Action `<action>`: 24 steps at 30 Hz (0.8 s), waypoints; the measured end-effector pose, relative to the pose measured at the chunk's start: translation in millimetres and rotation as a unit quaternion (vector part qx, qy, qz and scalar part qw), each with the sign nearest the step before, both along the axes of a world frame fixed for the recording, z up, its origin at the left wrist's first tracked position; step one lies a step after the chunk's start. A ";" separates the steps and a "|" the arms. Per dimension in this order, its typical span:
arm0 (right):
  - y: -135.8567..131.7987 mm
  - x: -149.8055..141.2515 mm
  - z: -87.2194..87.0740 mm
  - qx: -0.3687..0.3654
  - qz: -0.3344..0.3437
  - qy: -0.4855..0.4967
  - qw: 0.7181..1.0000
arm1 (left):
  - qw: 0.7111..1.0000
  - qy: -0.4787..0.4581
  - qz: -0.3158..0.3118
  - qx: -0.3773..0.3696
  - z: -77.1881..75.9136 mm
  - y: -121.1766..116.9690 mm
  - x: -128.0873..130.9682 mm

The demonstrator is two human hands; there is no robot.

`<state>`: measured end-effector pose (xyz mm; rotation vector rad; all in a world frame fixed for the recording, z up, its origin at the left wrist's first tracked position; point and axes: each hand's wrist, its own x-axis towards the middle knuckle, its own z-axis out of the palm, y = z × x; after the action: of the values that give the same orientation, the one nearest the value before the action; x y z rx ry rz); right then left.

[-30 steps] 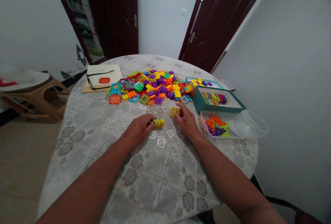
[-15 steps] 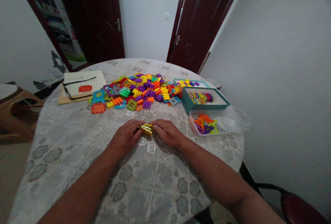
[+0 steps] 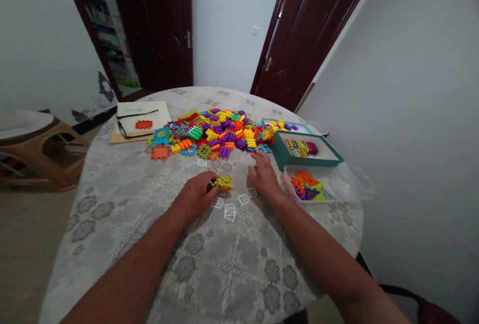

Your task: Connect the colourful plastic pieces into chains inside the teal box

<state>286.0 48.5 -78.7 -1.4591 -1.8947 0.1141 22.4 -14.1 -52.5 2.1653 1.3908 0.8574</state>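
My left hand (image 3: pixel 197 195) is closed on a yellow toothed building piece (image 3: pixel 224 183), which sticks out to the right of its fingertips. To the right, my right hand (image 3: pixel 264 174) reaches forward with its fingers apart, close to the near right edge of the heap of coloured building pieces (image 3: pixel 224 137). I see nothing in it. Several white window-shaped lattice pieces lie between and around my hands: a pair overlapping (image 3: pixel 229 212), one lattice (image 3: pixel 244 199) below my right hand, and one lattice (image 3: pixel 202 162) near the heap.
A round table with a patterned cloth (image 3: pixel 209 274) carries everything. On the right stand a green box of beads (image 3: pixel 307 159) and a clear plastic tub (image 3: pixel 329 199) with colourful pieces. At the back left, a cord and an orange piece (image 3: pixel 143 124) lie on a pale book (image 3: pixel 160 109).
My hands met at the yellow piece half a second ago, then parted. My right hand has moved forward and right, without the yellow piece it held a second ago. My left hand still holds its piece.
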 end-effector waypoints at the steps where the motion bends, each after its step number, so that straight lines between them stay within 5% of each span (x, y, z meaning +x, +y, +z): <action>1: 7.6 3.4 0.6 -0.018 -0.038 -0.023 0.999 | 1.000 0.005 0.000 -0.008 0.2 -0.3 0.0; 7: 43.0 7.5 12.0 -0.121 -0.173 -0.141 0.967 | 1.000 0.016 0.001 -0.022 -4.1 0.0 -1.0; 13: 43.3 -3.1 7.4 -0.120 -0.191 -0.153 0.962 | 1.000 0.014 0.001 -0.018 0.2 -1.9 -1.0; 24: -15.6 0.2 3.6 -0.071 -0.033 -0.058 0.995 | 1.000 -0.001 -0.015 0.009 -5.3 -3.3 -0.1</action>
<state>286.2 32.9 -75.1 -1.6535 -1.9631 0.1381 22.3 -17.4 -57.8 2.1925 1.3520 0.8627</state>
